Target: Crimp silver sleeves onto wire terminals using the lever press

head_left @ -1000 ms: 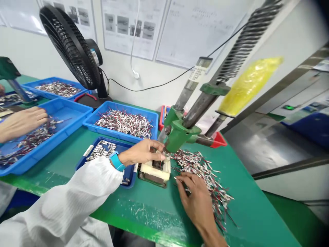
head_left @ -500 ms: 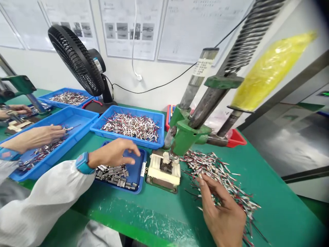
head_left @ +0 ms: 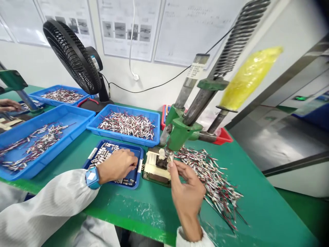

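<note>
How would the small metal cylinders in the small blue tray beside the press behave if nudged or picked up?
The metal cylinders look rounded, so loose ones would probably roll when nudged. Their shiny surfaces suggest they may be slippery to grip. The tray's raised rim would likely stop strays.

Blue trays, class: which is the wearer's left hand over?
The small tray just left of the cream-topped press base: the left hand is over it; no hand is over the larger trays.
</note>
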The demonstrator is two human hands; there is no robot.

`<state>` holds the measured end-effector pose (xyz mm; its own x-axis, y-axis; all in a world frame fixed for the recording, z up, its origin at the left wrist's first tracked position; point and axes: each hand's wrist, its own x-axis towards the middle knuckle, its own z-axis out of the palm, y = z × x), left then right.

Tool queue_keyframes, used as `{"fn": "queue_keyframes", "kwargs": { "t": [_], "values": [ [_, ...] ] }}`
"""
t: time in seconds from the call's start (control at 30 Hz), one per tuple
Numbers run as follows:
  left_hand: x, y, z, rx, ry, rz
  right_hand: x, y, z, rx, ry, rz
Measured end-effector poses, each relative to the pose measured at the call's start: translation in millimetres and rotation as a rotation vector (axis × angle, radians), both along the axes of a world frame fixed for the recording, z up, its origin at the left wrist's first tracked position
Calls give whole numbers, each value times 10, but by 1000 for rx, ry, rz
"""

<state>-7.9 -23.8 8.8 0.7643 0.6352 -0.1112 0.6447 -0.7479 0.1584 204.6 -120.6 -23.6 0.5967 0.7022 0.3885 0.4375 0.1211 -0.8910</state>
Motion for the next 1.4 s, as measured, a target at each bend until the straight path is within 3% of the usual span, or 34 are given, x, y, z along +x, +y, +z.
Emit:
{"fn": "queue_keyframes", "kwargs": {
  "t": [0.17, 0.33, 0.53, 0.83, 1.03, 1.2, 1.4],
  "values": [
    [21, 28, -141, -67, -192, 9, -167, 129, 14, -40, 180, 53],
    [-14, 76, -232, -123, -394, 49, -134, 121, 36, -197, 461, 184],
    [92, 82, -128, -227, -771, 193, -24, 152, 43, -361, 556, 231],
    [597, -5, -36, -500, -1228, 272, -37, 155, 37, -371, 538, 225],
    [821, -7, -13, -589, -1277, 254, -40, 155, 19, -354, 542, 214],
    [893, 73, 17, -675, -1185, 215, -29, 158, 31, -367, 556, 234],
    [875, 70, 145, -407, -988, 137, 11, 169, -20, -379, 534, 286]
  ]
}}
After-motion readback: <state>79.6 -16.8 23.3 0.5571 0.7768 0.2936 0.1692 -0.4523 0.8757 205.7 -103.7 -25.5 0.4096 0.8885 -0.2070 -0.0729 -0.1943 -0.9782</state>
